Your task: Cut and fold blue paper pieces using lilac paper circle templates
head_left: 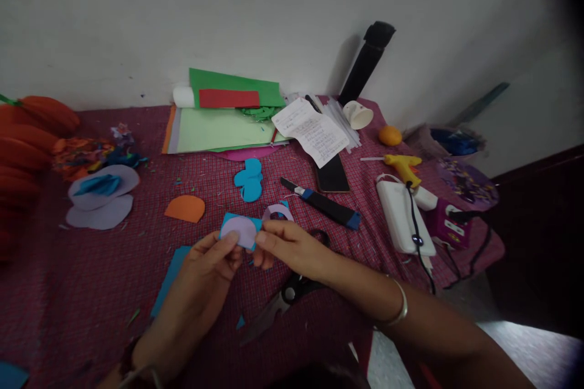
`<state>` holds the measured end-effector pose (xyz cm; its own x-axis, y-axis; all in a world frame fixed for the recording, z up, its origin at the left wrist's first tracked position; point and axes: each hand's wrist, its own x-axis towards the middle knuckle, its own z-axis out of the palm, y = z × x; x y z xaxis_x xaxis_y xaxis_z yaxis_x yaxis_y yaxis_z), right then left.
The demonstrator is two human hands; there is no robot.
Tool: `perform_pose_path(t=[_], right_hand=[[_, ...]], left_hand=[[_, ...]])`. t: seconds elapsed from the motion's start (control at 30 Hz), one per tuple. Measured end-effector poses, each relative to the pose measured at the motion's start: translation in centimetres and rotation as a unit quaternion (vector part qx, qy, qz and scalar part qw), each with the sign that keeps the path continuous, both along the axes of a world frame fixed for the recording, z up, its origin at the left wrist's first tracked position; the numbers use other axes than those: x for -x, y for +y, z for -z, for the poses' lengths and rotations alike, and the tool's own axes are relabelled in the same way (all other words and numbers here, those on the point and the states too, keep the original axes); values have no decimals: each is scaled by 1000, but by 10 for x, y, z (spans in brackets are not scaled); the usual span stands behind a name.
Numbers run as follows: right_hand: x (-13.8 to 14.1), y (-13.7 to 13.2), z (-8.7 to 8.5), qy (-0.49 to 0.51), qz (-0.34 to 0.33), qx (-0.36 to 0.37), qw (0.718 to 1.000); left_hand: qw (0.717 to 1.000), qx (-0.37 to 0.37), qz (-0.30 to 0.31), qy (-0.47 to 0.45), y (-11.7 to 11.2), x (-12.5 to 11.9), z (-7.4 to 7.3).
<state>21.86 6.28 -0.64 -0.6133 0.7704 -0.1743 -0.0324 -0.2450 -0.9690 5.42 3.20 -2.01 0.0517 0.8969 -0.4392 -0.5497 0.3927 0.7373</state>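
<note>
A lilac oval cutout [241, 231] lies on a small blue craft-sheet piece [227, 219], held up over the table. My left hand [207, 273] pinches both from the left, its thumb on the oval. At the right edge of the blue piece, the fingers of my right hand [287, 246] are closed on it. A curved lilac strip [279, 210] with a bit of blue shows just behind my right fingers. Below my right wrist lie scissors [289, 295] with black handles, partly covered by that arm. A larger blue sheet [171, 276] sits partly under my left hand.
Beyond the hands lie a blue scalloped cutout [250, 180], an orange piece [186, 209] and a box cutter [326, 205]. A phone [333, 176], handwritten paper [314, 130], yellow glue gun [404, 165] and corded white power bank [404, 216] are rightward. Lilac ovals [103, 213] lie left.
</note>
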Motion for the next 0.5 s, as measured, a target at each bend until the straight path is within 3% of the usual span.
perform_pose_path(t=[0.3,0.5], right_hand=[[2,1,6,-37,33,-28,998],[1,0,3,-36,49,-55,997]], left_hand=[[999,2,20,-38,0,0,-9],[1000,8,2,17,1,-1,-5]])
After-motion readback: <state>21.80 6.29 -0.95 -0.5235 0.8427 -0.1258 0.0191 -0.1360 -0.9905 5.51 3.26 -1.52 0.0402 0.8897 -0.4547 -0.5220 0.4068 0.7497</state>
